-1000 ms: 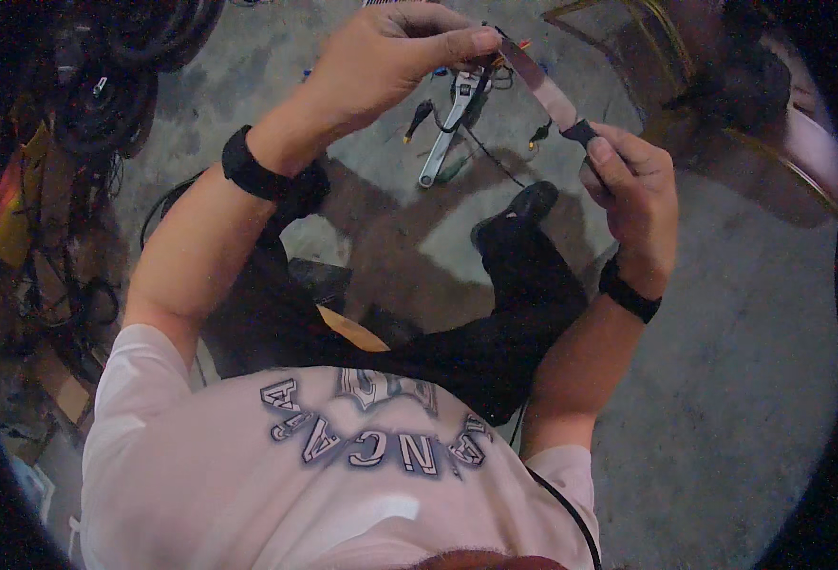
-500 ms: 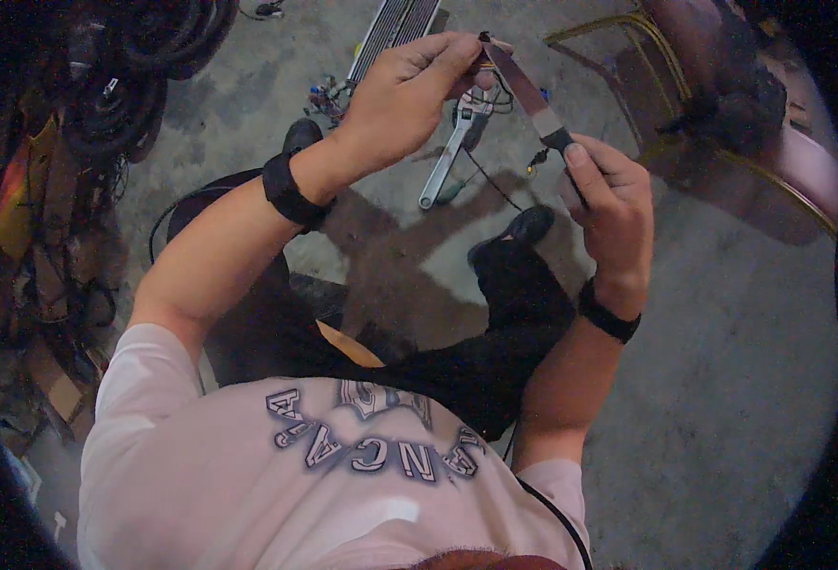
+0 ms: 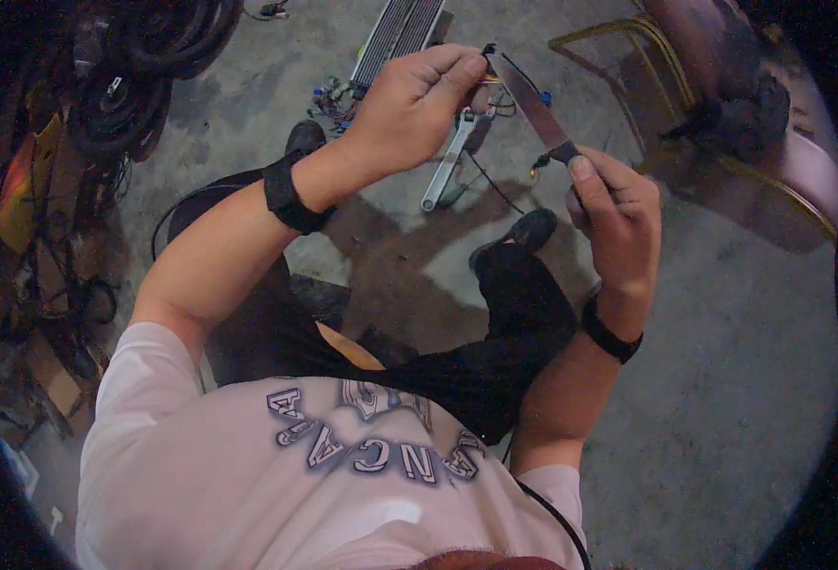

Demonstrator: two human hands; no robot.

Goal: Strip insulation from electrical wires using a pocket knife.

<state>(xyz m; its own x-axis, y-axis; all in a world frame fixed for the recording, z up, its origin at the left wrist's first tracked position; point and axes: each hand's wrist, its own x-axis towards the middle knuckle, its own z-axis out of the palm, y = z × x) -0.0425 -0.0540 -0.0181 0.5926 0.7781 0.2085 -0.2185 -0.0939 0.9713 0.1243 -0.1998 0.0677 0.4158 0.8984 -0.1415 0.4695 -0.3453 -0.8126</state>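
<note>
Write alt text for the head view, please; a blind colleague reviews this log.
Seen from above, a seated person's right hand holds a knife by its dark handle, blade angled up toward the left hand, whose fingers pinch thin wires at the blade's tip. A wrench lies on the concrete floor below.

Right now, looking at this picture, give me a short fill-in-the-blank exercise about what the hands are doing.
1. The right hand grips the handle of a ____.
2. The left hand pinches thin wires against the blade's ____.
3. A metal wrench lies on the ____ below.
4. Each wrist wears a ____ band.

Missing words: knife; tip; floor; black
</note>
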